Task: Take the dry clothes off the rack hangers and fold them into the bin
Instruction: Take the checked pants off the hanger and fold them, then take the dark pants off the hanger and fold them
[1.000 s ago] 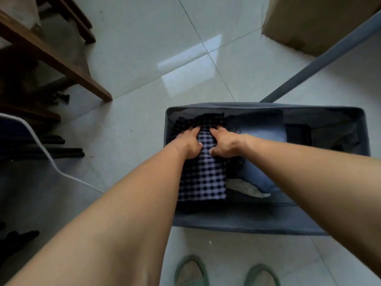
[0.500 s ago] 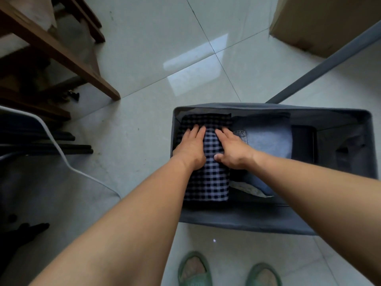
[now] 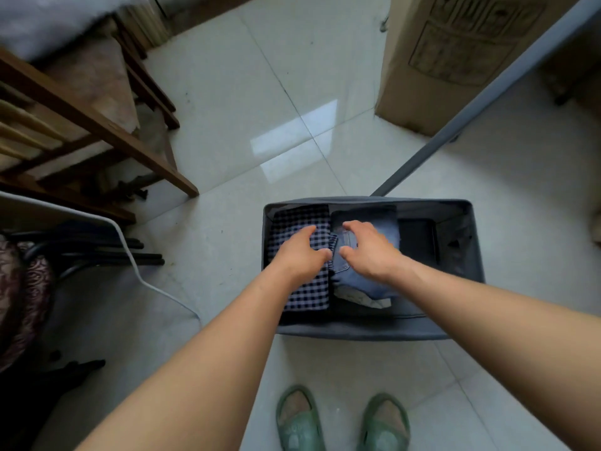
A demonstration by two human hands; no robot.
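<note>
A dark grey fabric bin (image 3: 357,330) stands on the tiled floor in front of my feet. Inside it, a folded black-and-white checked garment (image 3: 302,222) lies along the left wall, with folded blue jeans (image 3: 370,216) beside it and a dark folded item (image 3: 418,242) further right. My left hand (image 3: 300,255) hovers over the checked garment with its fingers loosely bent, holding nothing. My right hand (image 3: 370,252) is over the jeans, fingers spread and relaxed, also holding nothing.
A grey rack pole (image 3: 471,115) slants up from behind the bin to the upper right. A cardboard box (image 3: 448,60) stands at the back right. Wooden furniture (image 3: 91,125) and a white cable (image 3: 130,252) are on the left. My green slippers (image 3: 299,421) are below the bin.
Both hands were pressing flat on the checked garment; now they have lifted off it and moved apart, the right one over the jeans. The camera has pulled back and upward.
</note>
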